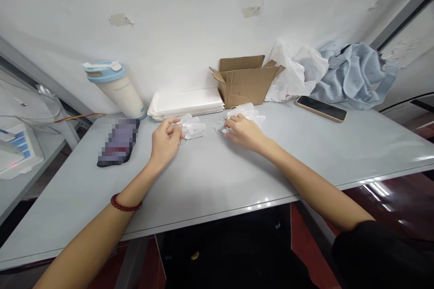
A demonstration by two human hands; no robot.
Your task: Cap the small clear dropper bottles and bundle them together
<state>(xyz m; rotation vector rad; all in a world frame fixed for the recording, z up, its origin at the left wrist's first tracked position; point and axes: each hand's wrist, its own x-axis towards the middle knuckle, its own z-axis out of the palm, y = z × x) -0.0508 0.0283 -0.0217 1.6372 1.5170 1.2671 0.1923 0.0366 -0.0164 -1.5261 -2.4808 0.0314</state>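
Observation:
My left hand [167,139] is closed, thumb and fingers pinching a small fanned bunch of whitish, translucent tags [193,127] with thin strings. The tags spread out to the right of the fingertips, just above the grey table. My right hand [244,131] rests over a second heap of similar tags [249,110], its fingers bent and pressed together at the heap's left side. Loops of white string stick out left of these fingers. Exactly how many tags the right fingers grip is hidden.
Behind the hands lie a stack of white paper [186,100] and an open cardboard box [246,85]. A tumbler [117,90] and a blurred phone [118,142] are at left. To the right are a white plastic bag [294,70], a phone [321,108] and blue cloth [356,74].

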